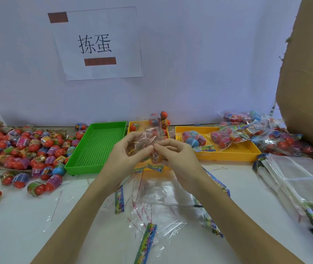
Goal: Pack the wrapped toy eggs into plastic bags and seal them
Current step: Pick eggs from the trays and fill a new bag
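My left hand point(131, 151) and my right hand point(176, 155) meet at the fingertips in the middle of the view and pinch a clear plastic bag point(148, 138), held up above the table. Its contents are blurred behind the film. A large heap of wrapped toy eggs point(24, 147), mostly red with coloured wrappers, lies on the table at the left. Filled bags of eggs point(226, 139) lie in the yellow tray point(228, 155) at the right, and more filled bags point(277, 138) are piled beyond it.
An empty green tray point(94, 149) stands left of centre. A second yellow tray point(131, 126) sits behind my hands with a few eggs. Loose clear bags point(163, 199) with colourful header cards lie near the front. A stack of unused bags point(300, 178) and a cardboard box point(308, 73) stand right.
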The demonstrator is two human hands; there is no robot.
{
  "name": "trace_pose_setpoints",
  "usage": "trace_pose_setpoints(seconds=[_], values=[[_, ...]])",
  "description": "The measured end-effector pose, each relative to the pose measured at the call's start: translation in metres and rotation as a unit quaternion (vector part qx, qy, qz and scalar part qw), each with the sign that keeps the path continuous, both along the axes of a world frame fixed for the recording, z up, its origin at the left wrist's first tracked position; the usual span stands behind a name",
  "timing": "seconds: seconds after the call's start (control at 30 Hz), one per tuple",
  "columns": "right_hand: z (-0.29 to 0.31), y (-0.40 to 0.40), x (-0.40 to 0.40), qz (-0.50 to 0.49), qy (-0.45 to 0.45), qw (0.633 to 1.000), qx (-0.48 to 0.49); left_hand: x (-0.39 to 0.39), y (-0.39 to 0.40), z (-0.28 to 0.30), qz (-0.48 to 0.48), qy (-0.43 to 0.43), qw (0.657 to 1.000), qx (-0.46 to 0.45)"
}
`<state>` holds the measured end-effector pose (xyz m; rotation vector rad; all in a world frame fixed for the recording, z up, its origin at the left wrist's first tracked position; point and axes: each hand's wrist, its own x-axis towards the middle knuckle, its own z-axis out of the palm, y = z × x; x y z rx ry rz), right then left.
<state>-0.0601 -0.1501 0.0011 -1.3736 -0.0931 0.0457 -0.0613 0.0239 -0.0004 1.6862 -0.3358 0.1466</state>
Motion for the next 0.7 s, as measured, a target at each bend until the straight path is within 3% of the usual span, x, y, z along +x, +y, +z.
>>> trace_pose_setpoints(seconds=[0.1,0.3,0.37,0.43,0.5,0.6,0.7], values=[[-0.002,-0.002,0.001,-0.033,-0.015,0.999,0.004,0.001,0.002,0.000,0.021,-0.013,0.998,0.056],[-0.005,0.000,0.006,0.007,-0.061,0.998,0.013,0.005,0.002,-0.003,0.065,0.012,0.997,-0.037],[-0.008,-0.003,0.012,-0.037,-0.100,0.991,-0.084,0.009,0.007,-0.002,0.087,0.023,0.992,-0.091],[-0.015,-0.005,0.017,-0.105,-0.167,0.940,-0.279,0.014,0.014,-0.001,0.120,0.025,0.986,-0.110],[-0.024,-0.005,0.020,-0.107,-0.215,0.876,-0.419,0.017,0.018,-0.001,0.149,0.029,0.978,-0.142],[-0.037,-0.002,0.024,-0.069,-0.265,0.797,-0.539,0.018,0.018,-0.002,0.166,0.038,0.970,-0.172],[-0.043,0.002,0.031,-0.045,-0.267,0.745,-0.610,0.019,0.019,-0.003,0.177,0.054,0.970,-0.155]])
